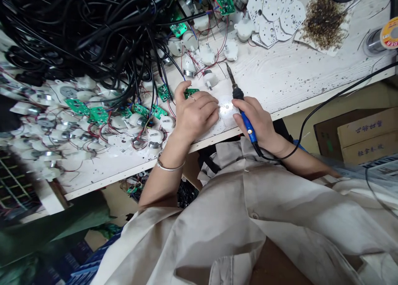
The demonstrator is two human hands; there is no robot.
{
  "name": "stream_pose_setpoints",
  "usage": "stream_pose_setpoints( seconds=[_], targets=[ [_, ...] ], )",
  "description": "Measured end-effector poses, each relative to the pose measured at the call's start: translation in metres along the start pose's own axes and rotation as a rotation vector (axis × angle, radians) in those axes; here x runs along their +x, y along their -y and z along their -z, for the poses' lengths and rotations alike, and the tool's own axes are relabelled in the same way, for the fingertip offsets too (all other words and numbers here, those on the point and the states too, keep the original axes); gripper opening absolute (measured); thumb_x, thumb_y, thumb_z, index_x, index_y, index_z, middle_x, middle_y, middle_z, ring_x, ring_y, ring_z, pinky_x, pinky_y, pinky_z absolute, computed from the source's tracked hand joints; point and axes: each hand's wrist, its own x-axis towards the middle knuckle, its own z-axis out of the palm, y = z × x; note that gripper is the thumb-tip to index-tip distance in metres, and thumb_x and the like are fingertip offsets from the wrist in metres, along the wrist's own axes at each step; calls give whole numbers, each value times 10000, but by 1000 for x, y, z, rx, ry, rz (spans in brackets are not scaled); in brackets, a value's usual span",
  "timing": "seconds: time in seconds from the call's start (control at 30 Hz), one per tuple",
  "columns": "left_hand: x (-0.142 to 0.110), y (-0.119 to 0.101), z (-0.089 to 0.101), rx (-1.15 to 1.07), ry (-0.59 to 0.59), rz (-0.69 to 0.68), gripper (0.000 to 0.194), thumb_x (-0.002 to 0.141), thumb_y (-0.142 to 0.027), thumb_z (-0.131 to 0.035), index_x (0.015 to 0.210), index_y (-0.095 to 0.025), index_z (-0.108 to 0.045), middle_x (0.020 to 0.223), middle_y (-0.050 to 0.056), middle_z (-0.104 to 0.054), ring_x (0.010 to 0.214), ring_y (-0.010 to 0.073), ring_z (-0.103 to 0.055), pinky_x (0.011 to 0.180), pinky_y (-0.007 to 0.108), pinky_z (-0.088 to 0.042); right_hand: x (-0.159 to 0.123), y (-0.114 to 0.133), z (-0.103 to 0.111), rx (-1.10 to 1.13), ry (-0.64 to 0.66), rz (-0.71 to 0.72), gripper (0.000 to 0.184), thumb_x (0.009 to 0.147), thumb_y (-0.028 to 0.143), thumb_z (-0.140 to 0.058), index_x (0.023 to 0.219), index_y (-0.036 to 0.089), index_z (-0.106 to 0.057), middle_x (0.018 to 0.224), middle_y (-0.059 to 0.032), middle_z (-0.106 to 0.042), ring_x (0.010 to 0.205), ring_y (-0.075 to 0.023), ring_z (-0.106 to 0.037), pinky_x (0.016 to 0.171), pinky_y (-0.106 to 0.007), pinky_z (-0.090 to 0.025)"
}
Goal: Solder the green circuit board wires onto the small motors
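My right hand [256,121] is closed around a blue-handled soldering iron [240,100], whose tip points away from me over the bench. Its black cord runs back past my wrist. My left hand [194,111], a ring on one finger and a silver bangle at the wrist, curls its fingers down over a small white LED board [226,109] at the bench's front edge, next to a green circuit board [190,92]. The two hands nearly meet at the white board.
A white wooden bench [280,78] carries several green boards with red wires and white round motors [230,49] on the left and at the back. Tangled black cables [93,32] fill the upper left. White LED discs [273,11], brown residue, a solder spool [388,36], cardboard boxes [363,136] right.
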Motion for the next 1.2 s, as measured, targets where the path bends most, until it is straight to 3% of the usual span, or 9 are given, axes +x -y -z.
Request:
stream_pose_setpoints(
  seconds=[0.13, 0.23, 0.3, 0.37, 0.5, 1.0, 1.2],
  targets=[
    [0, 2, -1, -31, 22, 19, 69, 919, -258, -582, 862, -264, -619, 928, -14, -710, 1091, 253, -682, 1207, 629, -251, -7, 4, 7, 292, -72, -78, 339, 1013, 472, -496, 1285, 290, -584, 1133, -54, -736, 1044, -196, -733, 914, -370, -637],
    [1, 4, 0, -42, 32, -2, 86, 917, -261, -566, 847, -265, -615, 943, -13, -706, 1090, 248, -684, 1204, 617, -265, -19, 4, 9, 587, -237, -242, 283, 1019, 461, -485, 1201, 298, -628, 887, 3, -763, 709, -145, -750, 664, -295, -644],
    [1, 5, 0, -39, 44, -1, 84, 911, -274, -564, 846, -264, -617, 934, -16, -702, 1064, 243, -691, 1207, 614, -268, -25, 3, 9, 688, -287, -335, 285, 1016, 491, -478, 1077, 294, -673, 692, 41, -716, 496, -113, -664, 464, -243, -555],
    [2, 6, -1, -39, 48, 7, 76, 902, -287, -572, 850, -263, -621, 921, -14, -697, 1068, 248, -690, 1210, 614, -265, -27, 1, 9, 708, -260, -364, 308, 993, 524, -509, 995, 283, -701, 611, 53, -688, 422, -103, -613, 399, -231, -503],
    [1, 6, -2, -40, 43, 8, 63, 895, -294, -581, 874, -261, -630, 927, -14, -689, 1072, 250, -688, 1205, 612, -263, -24, -2, 10, 662, -169, -320, 294, 979, 504, -548, 996, 273, -728, 616, 60, -709, 445, -91, -634, 449, -220, -523],
    [5, 2, -1, -109, 65, 79, 113, 882, -339, -579, 822, -243, -585, 924, 5, -670, 993, 247, -675, 1198, 614, -275, -19, 0, 14, 595, -92, -289, 307, 980, 498, -542, 1000, 260, -735, 636, 58, -722, 479, -87, -653, 528, -231, -558],
    [2, 3, -1, -77, 65, 53, 92, 899, -293, -561, 829, -247, -599, 967, 8, -697, 1041, 249, -679, 1191, 603, -296, -24, 0, 14, 702, -195, -360, 270, 983, 485, -555, 1023, 280, -727, 662, 58, -720, 470, -90, -641, 444, -218, -517]
  ],
)
